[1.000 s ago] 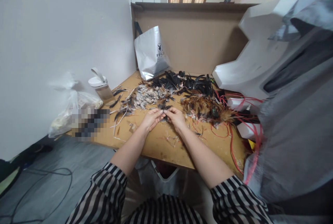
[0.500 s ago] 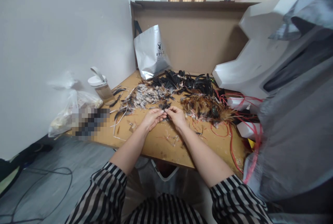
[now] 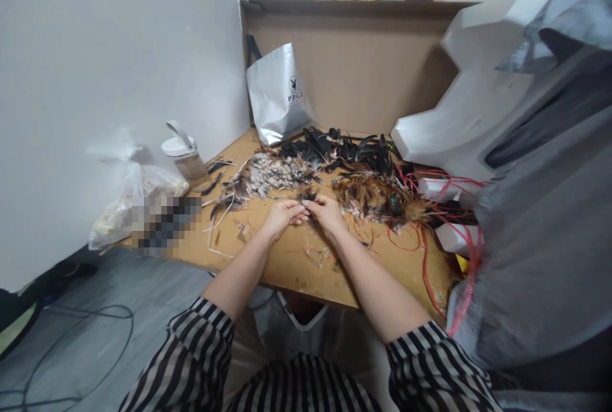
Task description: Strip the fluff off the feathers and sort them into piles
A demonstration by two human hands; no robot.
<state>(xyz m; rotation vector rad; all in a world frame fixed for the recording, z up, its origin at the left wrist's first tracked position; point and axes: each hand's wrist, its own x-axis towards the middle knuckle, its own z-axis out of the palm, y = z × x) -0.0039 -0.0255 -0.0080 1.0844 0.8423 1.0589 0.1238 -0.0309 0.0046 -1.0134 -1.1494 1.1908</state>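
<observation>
2 hands meet over a small dark feather (image 3: 306,196) at the table's (image 3: 287,265) middle, just in front of the piles. Left hand (image 3: 281,216) & right hand (image 3: 326,213) both pinch it w/ fingertips, touching each other. Behind: grey-white feathers (image 3: 268,176), black feathers (image 3: 335,150), brown feathers (image 3: 377,198). Red cords (image 3: 425,240) trail at right. Silver bag (image 3: 278,96) leans on the back board; white-lidded jar (image 3: 184,157) stands at left.

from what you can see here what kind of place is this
Probably a small home craft workbench for feather work. Sorted piles of feathers cover a worn wooden table, with red cords alongside, and both hands pinch a small dark feather.
</observation>
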